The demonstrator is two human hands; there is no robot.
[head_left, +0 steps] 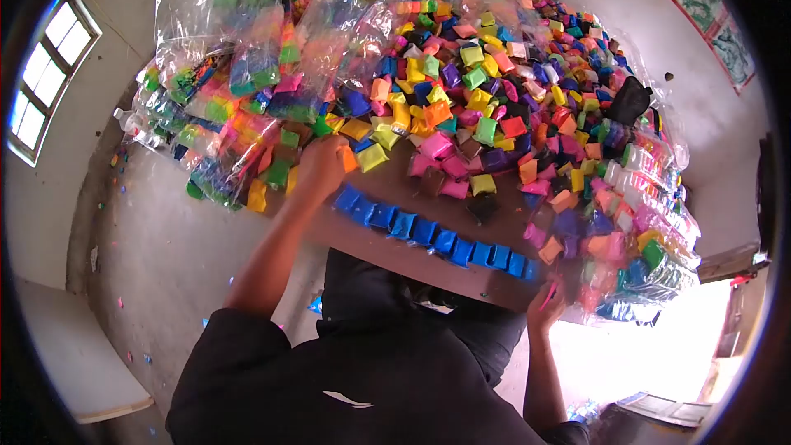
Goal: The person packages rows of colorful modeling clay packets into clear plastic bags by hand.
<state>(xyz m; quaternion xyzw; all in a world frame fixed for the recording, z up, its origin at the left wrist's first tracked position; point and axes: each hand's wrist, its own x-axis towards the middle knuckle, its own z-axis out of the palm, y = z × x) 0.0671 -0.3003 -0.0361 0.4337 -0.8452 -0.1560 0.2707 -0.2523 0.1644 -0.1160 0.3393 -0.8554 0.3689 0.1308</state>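
Note:
A row of blue clay-like packets [424, 231] lies along the near edge of the brown table [387, 257]. Beyond the row's left end, my left hand [321, 165] is closed, with a small orange packet [349, 158] at its fingertips. Yellow packets [373, 157] lie just past it. At the table's near right edge, my right hand [547, 306] is closed around a thin pink object [549, 293]; its exact kind is too blurred to make out. Loose pink packets [437, 145] sit behind the blue row.
A large heap of coloured packets [494, 74] covers the far part of the table. Filled clear plastic bags [222, 128] are stacked at the left, and more bagged packs [638, 255] stand at the right. Small scraps [148, 358] dot the floor. A window [49, 70] is at the left.

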